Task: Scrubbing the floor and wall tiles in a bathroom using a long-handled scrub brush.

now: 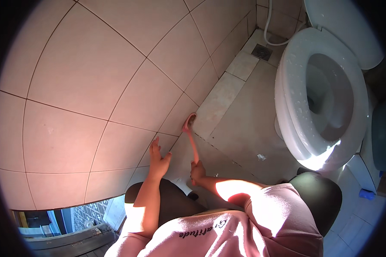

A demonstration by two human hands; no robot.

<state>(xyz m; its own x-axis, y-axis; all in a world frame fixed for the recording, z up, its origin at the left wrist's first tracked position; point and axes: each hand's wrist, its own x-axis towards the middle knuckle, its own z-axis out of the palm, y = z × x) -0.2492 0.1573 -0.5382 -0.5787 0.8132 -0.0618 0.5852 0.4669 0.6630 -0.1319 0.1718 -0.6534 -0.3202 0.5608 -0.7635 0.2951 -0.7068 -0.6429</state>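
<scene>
My right hand (197,171) is closed around the handle of a pink long-handled scrub brush (194,144). The brush head rests at the foot of the tiled wall (133,96), where the wall meets the floor (244,124). The bristles are mostly hidden. My left hand (160,162) is raised beside the wall, left of the brush, with its fingers apart and nothing in it. Whether its fingertips touch the tiles, I cannot tell.
A white toilet (287,96) with its lid up stands on the right, wet drops on its seat. Beyond the brush, a square floor drain (261,52) lies near a white hose (266,32). A small blue object (366,194) sits at the far right.
</scene>
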